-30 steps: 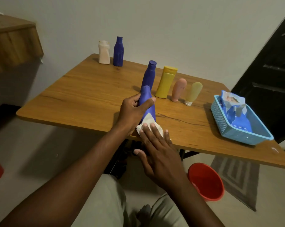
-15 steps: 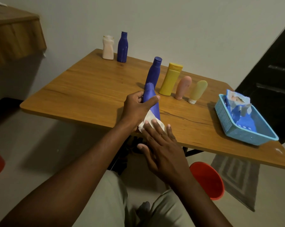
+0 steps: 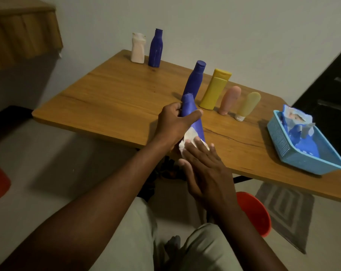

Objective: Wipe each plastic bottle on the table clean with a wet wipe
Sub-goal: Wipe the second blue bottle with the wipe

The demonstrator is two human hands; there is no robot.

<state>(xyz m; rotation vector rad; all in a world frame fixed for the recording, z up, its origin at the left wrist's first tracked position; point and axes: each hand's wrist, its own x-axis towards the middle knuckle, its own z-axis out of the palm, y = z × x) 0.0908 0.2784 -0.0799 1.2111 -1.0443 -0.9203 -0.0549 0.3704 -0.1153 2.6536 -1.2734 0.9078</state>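
The left hand [image 3: 173, 124] has its fingers and thumb curled tight round the upper half of the blue bottle [image 3: 191, 112]. The bottle is tilted, with its cap past the left fingertips and its base back toward the person, over the table's [image 3: 107, 98] near edge. Just under the left thumb sits the wet wipe [image 3: 188, 136]. The right hand [image 3: 204, 173] presses it onto the lower end, fingers straight and slightly spread. The open room looks to be up the body. The yellow bottle [image 3: 214, 89] stands apart, beyond-right.

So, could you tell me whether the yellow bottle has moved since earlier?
No; the yellow bottle still stands between the tall blue bottle and the pink tube.
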